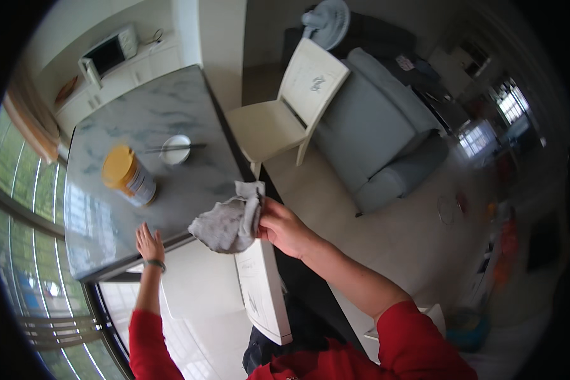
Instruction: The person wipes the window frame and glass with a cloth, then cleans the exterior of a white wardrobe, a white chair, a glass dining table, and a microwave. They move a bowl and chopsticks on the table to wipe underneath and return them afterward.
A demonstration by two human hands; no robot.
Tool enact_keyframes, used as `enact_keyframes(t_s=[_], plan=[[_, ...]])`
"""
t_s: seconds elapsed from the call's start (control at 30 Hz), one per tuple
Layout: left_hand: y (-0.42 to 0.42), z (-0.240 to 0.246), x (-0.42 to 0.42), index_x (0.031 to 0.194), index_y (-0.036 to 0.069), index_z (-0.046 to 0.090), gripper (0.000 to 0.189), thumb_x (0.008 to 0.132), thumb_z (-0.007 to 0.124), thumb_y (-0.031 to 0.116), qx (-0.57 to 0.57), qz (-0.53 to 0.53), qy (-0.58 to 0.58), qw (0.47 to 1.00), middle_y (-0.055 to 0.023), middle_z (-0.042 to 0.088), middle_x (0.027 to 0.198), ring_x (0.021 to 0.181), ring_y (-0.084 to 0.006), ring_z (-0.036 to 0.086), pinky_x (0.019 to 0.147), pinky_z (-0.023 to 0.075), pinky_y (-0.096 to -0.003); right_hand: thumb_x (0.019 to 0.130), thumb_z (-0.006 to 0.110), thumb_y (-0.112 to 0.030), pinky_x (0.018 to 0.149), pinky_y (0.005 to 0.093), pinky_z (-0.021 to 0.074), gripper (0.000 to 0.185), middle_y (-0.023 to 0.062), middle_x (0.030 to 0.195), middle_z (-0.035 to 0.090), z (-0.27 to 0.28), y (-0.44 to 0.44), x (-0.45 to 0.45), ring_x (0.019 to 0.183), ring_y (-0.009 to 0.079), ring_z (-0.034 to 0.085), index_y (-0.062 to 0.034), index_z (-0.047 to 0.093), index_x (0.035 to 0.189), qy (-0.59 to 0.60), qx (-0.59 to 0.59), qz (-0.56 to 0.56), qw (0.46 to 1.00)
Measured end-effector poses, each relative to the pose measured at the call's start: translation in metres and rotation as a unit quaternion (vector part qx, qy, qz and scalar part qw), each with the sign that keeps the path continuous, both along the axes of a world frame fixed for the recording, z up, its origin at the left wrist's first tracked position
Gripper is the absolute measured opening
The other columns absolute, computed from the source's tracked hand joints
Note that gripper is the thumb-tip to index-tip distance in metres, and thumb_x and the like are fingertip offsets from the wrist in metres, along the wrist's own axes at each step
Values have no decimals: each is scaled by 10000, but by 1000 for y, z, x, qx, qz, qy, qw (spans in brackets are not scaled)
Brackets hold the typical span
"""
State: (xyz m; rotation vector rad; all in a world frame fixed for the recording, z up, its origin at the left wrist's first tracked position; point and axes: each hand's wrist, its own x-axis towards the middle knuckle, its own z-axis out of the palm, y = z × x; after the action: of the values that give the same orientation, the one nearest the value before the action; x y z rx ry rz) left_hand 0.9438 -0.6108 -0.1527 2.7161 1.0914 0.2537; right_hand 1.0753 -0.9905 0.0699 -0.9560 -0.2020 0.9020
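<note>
A crumpled grey cloth [225,225] hangs from my right hand [282,228], pinched between thumb and fingers near the table's front right corner. My left hand [149,244] is at the near edge of the marble-patterned table [180,102], fingers apart and nothing in them; whether it touches the top I cannot tell. Beyond it stands a large canister [133,180] with a yellow lid and a printed label. Farther in is a white bowl [175,153], with a pair of dark chopsticks [152,149] lying across it.
Close before me is a white chair [261,289], its back below the cloth. Another white chair [270,123] stands at the table's right side, beside a grey sofa [370,128] and a fan [327,23]. A microwave [111,50] sits on the far cabinet. Barred windows [28,228] line the left.
</note>
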Motion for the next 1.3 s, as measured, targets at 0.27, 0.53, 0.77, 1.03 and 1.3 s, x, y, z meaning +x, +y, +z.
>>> enact_keyframes(t_s=[0.27, 0.53, 0.77, 1.03, 1.3], plan=[[-195, 131, 51, 1191, -15, 576, 320, 1005, 489, 229, -578, -264, -157, 756, -70, 661, 1022, 905, -175, 652, 779, 511, -304, 942, 487, -85, 897, 320, 495, 349, 19, 1148, 587, -31, -58, 15, 1019, 129, 588, -116, 489, 1290, 73, 31, -80, 994], [-308, 206, 172, 1247, -35, 510, 339, 981, 483, 173, -687, -164, -42, 707, -113, 641, 1084, 947, -183, 645, 844, 533, -306, 894, 494, 11, 809, 310, 516, 317, 84, 1060, 635, -93, -111, 98, 934, 183, 621, -10, 557, 1204, -319, -187, -163, 915], [-386, 196, 259, 1145, -4, 584, 285, 956, 485, 184, -725, -135, -76, 671, -74, 639, 974, 901, -159, 627, 840, 511, -295, 999, 494, -167, 760, 254, 500, 352, 64, 1097, 620, -79, -167, 166, 933, 126, 621, -39, 419, 1319, -151, -66, -25, 986], [-374, 208, 273, 1214, 49, 578, 328, 989, 492, 271, -685, -87, -36, 722, -52, 656, 1031, 866, -128, 659, 747, 532, -266, 961, 587, -201, 742, 240, 489, 299, 30, 1024, 631, -97, -172, 217, 879, 91, 602, -20, 546, 1195, -125, -133, 16, 983], [-237, 163, 268, 1300, 55, 462, 405, 957, 549, 254, -696, 163, -294, 634, -122, 586, 1104, 924, -250, 654, 788, 542, -369, 918, 611, -105, 790, 261, 484, 348, 52, 1060, 641, -142, -138, 293, 922, 113, 596, 7, 541, 1240, -187, -228, 35, 955]])
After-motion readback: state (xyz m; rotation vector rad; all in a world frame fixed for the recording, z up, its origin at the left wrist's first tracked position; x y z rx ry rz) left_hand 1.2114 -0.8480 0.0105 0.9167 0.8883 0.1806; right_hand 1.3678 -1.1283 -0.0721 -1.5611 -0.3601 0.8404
